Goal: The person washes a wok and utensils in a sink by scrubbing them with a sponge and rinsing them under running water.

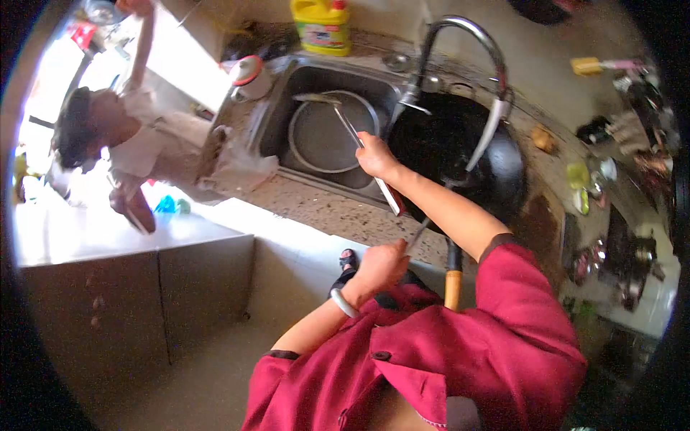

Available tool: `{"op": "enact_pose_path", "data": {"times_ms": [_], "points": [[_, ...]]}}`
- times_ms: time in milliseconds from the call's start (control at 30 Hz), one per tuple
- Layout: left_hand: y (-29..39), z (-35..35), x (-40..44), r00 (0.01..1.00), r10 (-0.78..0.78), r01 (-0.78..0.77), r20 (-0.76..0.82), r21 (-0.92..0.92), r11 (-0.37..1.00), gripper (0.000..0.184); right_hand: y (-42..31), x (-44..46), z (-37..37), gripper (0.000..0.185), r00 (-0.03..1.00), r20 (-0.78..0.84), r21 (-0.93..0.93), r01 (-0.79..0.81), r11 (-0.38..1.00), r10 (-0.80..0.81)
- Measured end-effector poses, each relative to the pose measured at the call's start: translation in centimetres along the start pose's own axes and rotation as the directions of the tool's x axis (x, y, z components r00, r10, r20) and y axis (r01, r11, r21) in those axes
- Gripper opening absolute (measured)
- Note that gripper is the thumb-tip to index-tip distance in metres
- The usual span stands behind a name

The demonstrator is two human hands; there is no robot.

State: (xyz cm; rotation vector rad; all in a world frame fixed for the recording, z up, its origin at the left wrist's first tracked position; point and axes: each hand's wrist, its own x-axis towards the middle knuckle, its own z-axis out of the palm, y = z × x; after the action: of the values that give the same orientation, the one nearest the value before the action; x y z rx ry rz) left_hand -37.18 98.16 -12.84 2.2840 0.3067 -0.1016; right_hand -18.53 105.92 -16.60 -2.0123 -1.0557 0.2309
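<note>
My right hand (377, 156) is closed around the shaft of a long-handled metal spatula (347, 122). Its thin head reaches over the left sink basin (270, 129), and its dark red end points back toward me. Inside that basin lies a round pan or lid (345, 165) with a pale rim. Nearer my body, my left hand (384, 271), with a white bangle at the wrist, grips a thin metal handle (419, 233); its far end is not clear. A black wok (503, 183) sits tilted over the right basin, its wooden handle (452, 287) toward me.
Above the wok arches a faucet (467, 23), with a pale streak (486, 133) below its spout. A yellow jug (320, 30) stands behind the sink. Clutter and a potato-like item (543, 139) lie right. Another person (129, 136) is at the left, near a white-topped cabinet (144, 237).
</note>
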Motion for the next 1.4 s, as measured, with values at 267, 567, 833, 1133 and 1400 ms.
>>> {"op": "enact_pose_path", "data": {"times_ms": [267,567,833,1133,1400], "points": [[-1.7,-2.5,1.5,0.903,-0.061,0.421,0.426,-0.846,0.326,0.031,-4.2,-17.0,-20.6,0.024,0.722,0.594,0.786,-0.615,-0.063,0.354],[-2.0,2.3,8.8,0.723,0.244,0.691,0.647,-0.682,-0.240,0.026,7.7,-21.2,-17.0,0.022,0.648,0.470,0.879,-0.406,-0.250,0.599],[-0.8,0.2,9.4,0.764,-0.101,0.641,0.637,-0.768,0.005,0.020,8.9,-18.5,-19.4,0.012,0.465,0.223,0.335,-0.862,0.381,0.857],[-0.6,-0.3,4.9,0.871,-0.418,0.476,0.259,-0.653,0.589,0.022,9.2,-17.5,-17.1,0.014,0.479,0.467,0.337,-0.874,0.351,0.743],[1.5,-0.7,3.7,0.976,-0.162,0.131,-0.146,-0.205,0.970,0.021,7.3,-17.7,-17.4,0.028,0.537,0.653,0.719,-0.661,-0.215,0.533]]}}
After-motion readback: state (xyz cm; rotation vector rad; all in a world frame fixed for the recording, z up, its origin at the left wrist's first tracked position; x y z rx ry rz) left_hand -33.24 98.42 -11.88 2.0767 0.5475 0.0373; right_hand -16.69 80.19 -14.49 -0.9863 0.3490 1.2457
